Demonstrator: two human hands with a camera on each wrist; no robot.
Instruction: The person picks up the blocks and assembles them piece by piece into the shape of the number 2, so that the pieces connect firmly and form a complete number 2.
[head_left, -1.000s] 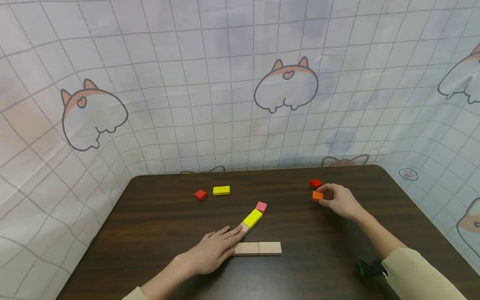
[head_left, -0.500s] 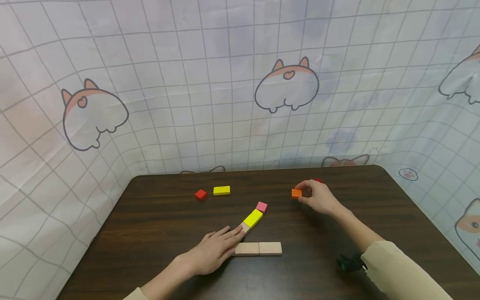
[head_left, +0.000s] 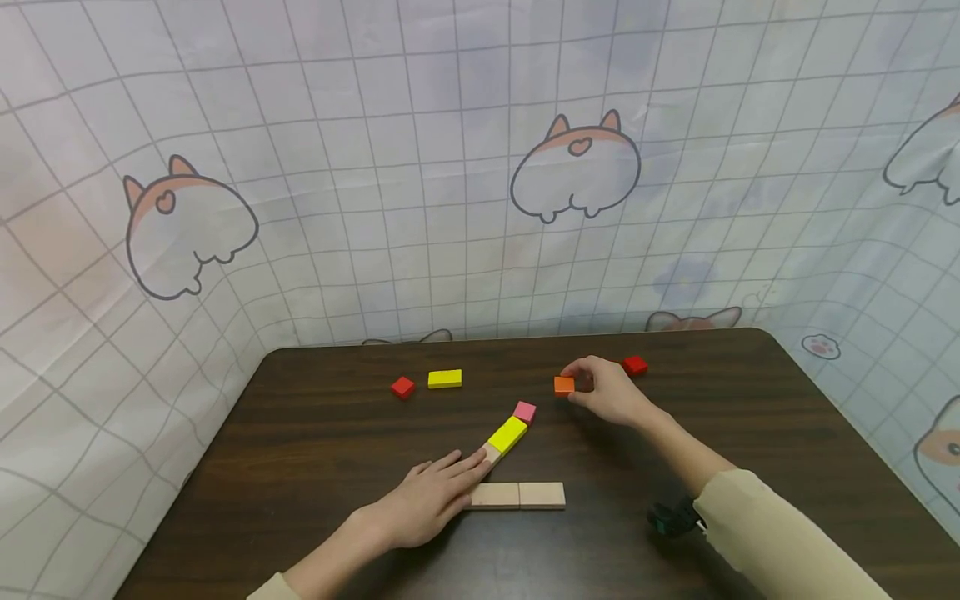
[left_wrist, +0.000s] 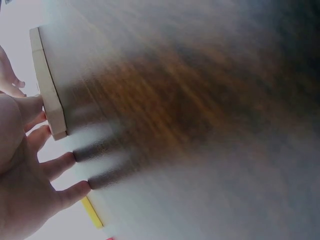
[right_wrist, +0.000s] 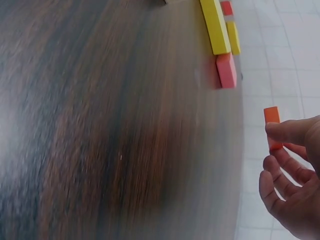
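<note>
Between thumb and fingers, my right hand point(head_left: 611, 392) pinches an orange block point(head_left: 564, 386), to the right of a pink block point(head_left: 525, 412). In the right wrist view the orange block point(right_wrist: 271, 116) is held off the tabletop. My left hand point(head_left: 423, 504) lies with fingers spread, fingertips at the left end of the wooden blocks. From under its fingers a slanted line runs up and right: a plain wooden block point(head_left: 491, 453), a yellow block point(head_left: 508, 435), then the pink one. Two plain wooden blocks point(head_left: 542, 495) lie end to end beside the left hand; part is hidden by it.
Towards the back of the dark wooden table point(head_left: 300, 433) lie a red block point(head_left: 402, 387) and a yellow block point(head_left: 445, 379). Another red block point(head_left: 635, 365) sits behind the right hand. A patterned cloth point(head_left: 450, 208) hangs beyond the table's back edge.
My right hand has carried the orange block leftward, from beside the right red block towards the pink block. That red block shows again. My left hand has stayed where it was.
</note>
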